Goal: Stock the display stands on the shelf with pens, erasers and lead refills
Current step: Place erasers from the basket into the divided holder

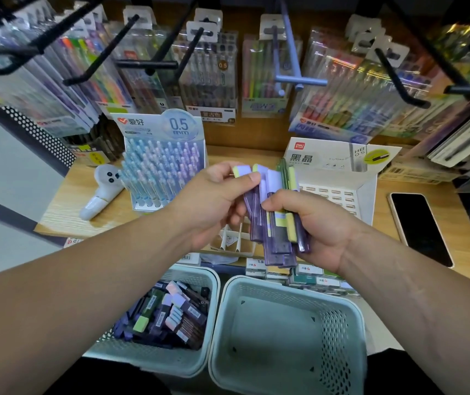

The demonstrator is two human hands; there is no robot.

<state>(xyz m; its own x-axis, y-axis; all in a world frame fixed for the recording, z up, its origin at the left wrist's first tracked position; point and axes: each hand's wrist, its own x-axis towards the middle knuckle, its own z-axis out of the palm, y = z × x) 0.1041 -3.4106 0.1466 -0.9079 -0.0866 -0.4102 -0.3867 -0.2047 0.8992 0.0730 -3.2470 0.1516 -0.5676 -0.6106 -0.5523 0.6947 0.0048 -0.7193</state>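
My right hand (pixel 319 226) grips a fanned bundle of purple lead refill cases (pixel 278 238) with lilac and yellow-green caps. My left hand (pixel 213 201) pinches the capped top of one case (pixel 249 178) at the bundle's left side. Both hands hover above the wooden shelf, in front of a white lead refill display stand (pixel 339 192) with rows of slots showing. A pen display stand (pixel 161 172) marked 0.5 mm stands at the left, full of pale blue and pink pens.
Two pale green baskets sit below: the left basket (pixel 196 363) holds several refill cases, the right basket (pixel 228 295) has nothing in it. A phone (pixel 419 226) lies on the shelf at right. A white gadget (pixel 101 192) lies at left. Pen packs hang on hooks (pixel 148 64) above.
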